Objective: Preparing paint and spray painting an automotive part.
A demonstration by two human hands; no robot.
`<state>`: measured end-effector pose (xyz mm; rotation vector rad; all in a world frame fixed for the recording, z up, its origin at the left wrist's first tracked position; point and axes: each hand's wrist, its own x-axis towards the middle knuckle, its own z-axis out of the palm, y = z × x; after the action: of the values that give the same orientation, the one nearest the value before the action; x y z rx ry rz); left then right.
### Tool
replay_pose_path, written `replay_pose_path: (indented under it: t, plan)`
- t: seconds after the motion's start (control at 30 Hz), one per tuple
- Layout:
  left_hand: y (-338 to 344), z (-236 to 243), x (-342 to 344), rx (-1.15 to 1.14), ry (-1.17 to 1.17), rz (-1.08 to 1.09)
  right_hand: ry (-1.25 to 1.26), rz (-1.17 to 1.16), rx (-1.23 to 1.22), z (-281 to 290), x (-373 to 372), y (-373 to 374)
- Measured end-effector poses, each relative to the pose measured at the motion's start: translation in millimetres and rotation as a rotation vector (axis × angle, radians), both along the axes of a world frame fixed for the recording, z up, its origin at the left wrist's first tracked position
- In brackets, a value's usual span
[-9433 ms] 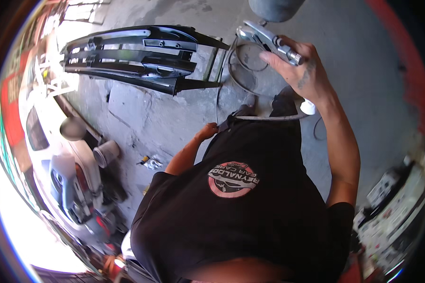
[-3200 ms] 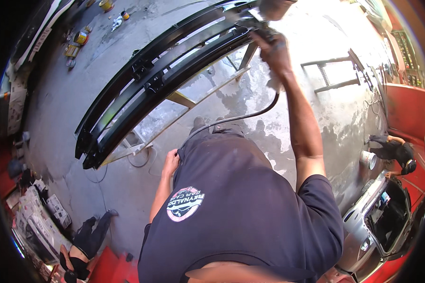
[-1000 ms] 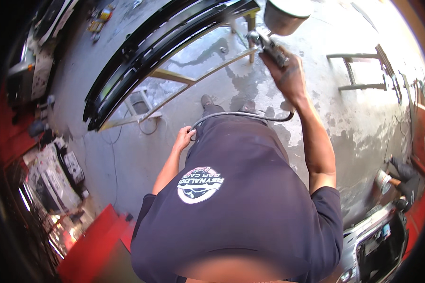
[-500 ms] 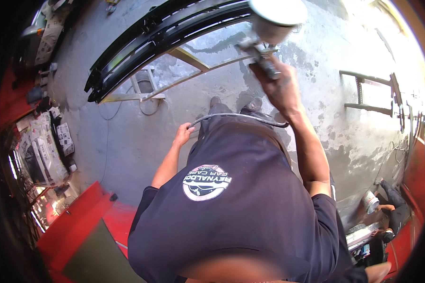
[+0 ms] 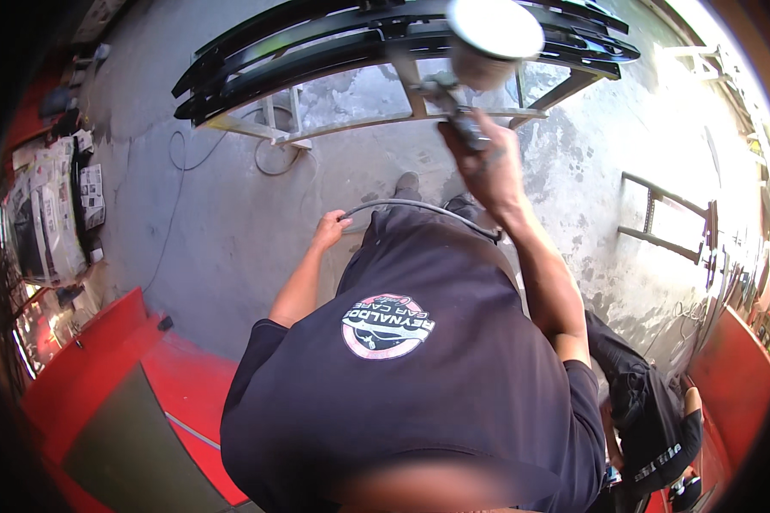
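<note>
My right hand [image 5: 496,162] is closed round a metal spray gun [image 5: 458,115] with a large cup and white lid [image 5: 494,30] on top, blurred by motion, held up in front of the long black slatted car part [image 5: 282,81]. That part rests on a metal stand [image 5: 299,135]. My left hand [image 5: 331,226] grips the grey hose [image 5: 402,203], which crosses in front of my legs toward my right hand. My feet [image 5: 406,184] are on the stained concrete floor, below the stand.
A co-worker [image 5: 642,402] in dark clothes bends at the lower right beside red panels [image 5: 736,359]. A dark metal frame [image 5: 667,235] lies at the right. A paper-masked part [image 5: 51,222] is at the left. Red and grey panels [image 5: 85,393] fill the lower left. Loose cables [image 5: 175,214] trail on the floor.
My right hand and spray gun have shifted slightly left. The black part now appears more level and further right in view. The co-worker appears nearer at the lower right.
</note>
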<state>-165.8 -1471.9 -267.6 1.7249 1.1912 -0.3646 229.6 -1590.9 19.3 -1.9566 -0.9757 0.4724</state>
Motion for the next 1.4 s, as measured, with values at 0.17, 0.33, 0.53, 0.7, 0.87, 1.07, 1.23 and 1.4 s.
replay_pose_path:
  t: [0.17,0.33,0.53,0.7,0.87,1.07,1.23,1.4]
  plan:
    - [20.9,-10.8,-76.8,0.044,-0.004,0.091,-0.014,0.298,0.139,-1.2,-82.9,81.6]
    - [31.2,-28.8,-112.0,-0.03,-0.004,0.077,0.16,0.531,0.162,7.0,-110.0,91.0]
    - [39.8,-44.8,-60.9,-0.208,-0.01,-0.019,0.006,0.213,0.08,4.7,-78.0,30.4]
    - [59.8,-46.8,11.7,-0.2,-0.112,-0.24,-0.008,-0.324,0.043,17.3,-28.6,-63.0]
    - [50.0,-37.0,86.9,-0.256,-0.084,-0.375,-0.001,-0.692,0.099,26.5,11.8,-162.1]
    - [8.6,-47.4,172.1,-0.358,-0.119,-0.528,0.183,-0.86,0.158,17.3,32.9,-285.9]
    - [-73.2,-23.2,253.5,-0.219,-0.152,-0.686,0.199,-0.957,0.16,3.0,40.4,-389.4]
    - [-173.1,-12.0,353.6,-0.161,-0.19,-0.848,0.162,-1.038,0.126,5.7,57.1,-490.8]
